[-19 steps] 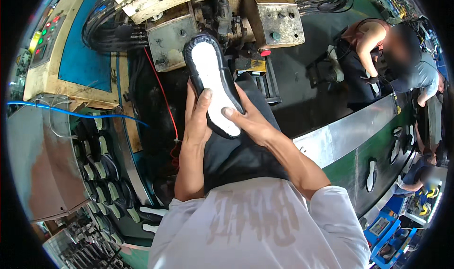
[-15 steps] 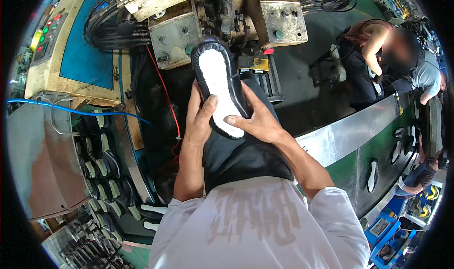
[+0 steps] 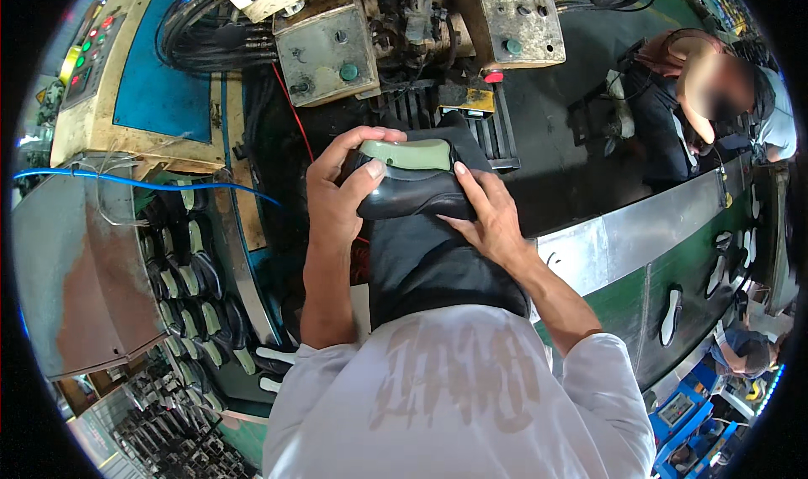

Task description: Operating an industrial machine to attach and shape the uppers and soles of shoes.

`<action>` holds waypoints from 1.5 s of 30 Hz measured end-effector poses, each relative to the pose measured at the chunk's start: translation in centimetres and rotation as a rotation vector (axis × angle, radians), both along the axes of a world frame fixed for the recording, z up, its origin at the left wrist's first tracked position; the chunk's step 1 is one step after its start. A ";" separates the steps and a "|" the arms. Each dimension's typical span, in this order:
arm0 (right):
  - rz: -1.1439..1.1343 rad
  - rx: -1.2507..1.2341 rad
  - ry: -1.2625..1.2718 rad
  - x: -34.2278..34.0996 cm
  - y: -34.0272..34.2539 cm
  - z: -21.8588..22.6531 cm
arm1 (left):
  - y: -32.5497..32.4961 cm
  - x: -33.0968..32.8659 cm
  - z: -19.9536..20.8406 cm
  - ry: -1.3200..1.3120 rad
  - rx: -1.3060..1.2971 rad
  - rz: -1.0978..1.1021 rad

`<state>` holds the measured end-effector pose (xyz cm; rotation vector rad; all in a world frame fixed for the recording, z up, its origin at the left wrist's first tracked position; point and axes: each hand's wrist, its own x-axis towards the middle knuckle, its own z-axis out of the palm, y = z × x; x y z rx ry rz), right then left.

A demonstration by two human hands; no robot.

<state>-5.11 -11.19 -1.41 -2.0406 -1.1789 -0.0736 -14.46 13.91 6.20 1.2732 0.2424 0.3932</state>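
Observation:
Above my lap I hold a black shoe upper [image 3: 417,198] stretched over a shoe last, lying crosswise between my hands. The pale green top of the last [image 3: 410,154] faces up, and the underside is hidden. My left hand [image 3: 343,178] is closed round the left end, its thumb on the black side and its fingers over the far edge. At the other end, my right hand [image 3: 493,215] grips the shoe with its fingertips near the opening and its thumb below.
A worn machine with control boxes [image 3: 328,54] stands ahead. Several lasted shoes fill a rack [image 3: 252,311] at my left. To my right runs a green conveyor [image 3: 619,311] with a metal edge, carrying shoes [image 3: 671,315]. A co-worker [image 3: 673,100] sits beyond it. A blue hose [image 3: 168,186] crosses at left.
The shoe has been turned from upright, white sole toward me, to crosswise with the green last top up. It has come lower, and both hands have shifted their hold.

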 end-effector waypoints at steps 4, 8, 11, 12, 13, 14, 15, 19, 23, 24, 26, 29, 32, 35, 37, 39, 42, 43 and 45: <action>-0.023 0.028 0.420 -1.3 0.1 1.2 | -0.1 0.7 -1.0 -0.233 -0.358 -0.179; 0.016 0.379 0.971 -3.1 2.4 1.7 | -4.2 -1.9 -6.7 0.079 -0.204 -0.105; 0.096 -0.039 0.915 -0.9 0.6 5.0 | -6.2 -2.9 -6.5 0.097 -0.469 -0.095; 0.117 -0.152 0.848 0.1 -0.1 6.0 | -6.3 -3.3 -6.4 0.100 -0.474 -0.085; 0.136 -0.261 0.775 1.1 -0.4 6.4 | -6.2 -3.2 -6.3 0.087 -0.476 -0.104; 0.103 -0.095 0.662 1.6 -0.2 5.3 | -6.3 -3.1 -6.0 0.074 -0.481 -0.128; 0.124 -0.089 0.660 2.6 0.1 5.5 | -6.8 -2.9 -5.1 0.117 -0.471 -0.143; 0.065 0.327 0.903 0.5 4.4 2.6 | -8.7 -3.1 -5.1 0.125 -0.272 -0.101; 0.162 0.314 1.017 -0.9 7.0 1.9 | -7.8 -5.8 -4.4 0.168 -0.303 0.039; 0.208 0.274 1.085 -1.2 7.6 2.1 | -7.5 -6.8 -4.1 0.163 -0.385 0.059; 0.294 0.101 1.136 -1.5 8.5 2.0 | -7.1 -9.6 -4.3 0.175 -0.434 0.178; 0.489 0.001 1.044 -1.3 10.0 0.0 | -6.9 -15.5 -4.5 0.243 -0.421 0.429; 0.402 -0.118 0.405 1.9 11.6 -3.3 | -7.6 -22.4 -3.2 0.273 -0.286 0.771; 0.421 -0.242 0.069 10.4 11.1 -12.3 | -9.8 -29.4 -1.5 0.330 -0.312 1.140; 0.443 -0.476 -0.081 12.7 10.8 -15.6 | -12.3 -34.7 -0.9 0.414 -0.239 1.422; 0.503 -0.333 -0.215 13.2 10.2 -18.2 | -15.4 -41.1 -2.0 0.454 -0.169 1.676; 0.491 -0.255 -0.311 12.9 10.5 -19.3 | -20.6 -47.3 -1.0 0.570 -0.193 1.952; 0.480 -0.265 -0.260 12.9 10.7 -19.3 | -22.5 -50.1 -1.5 0.609 -0.196 2.027; 0.485 -0.271 -0.208 12.8 11.0 -19.2 | -27.0 -57.4 -4.3 0.695 -0.115 2.070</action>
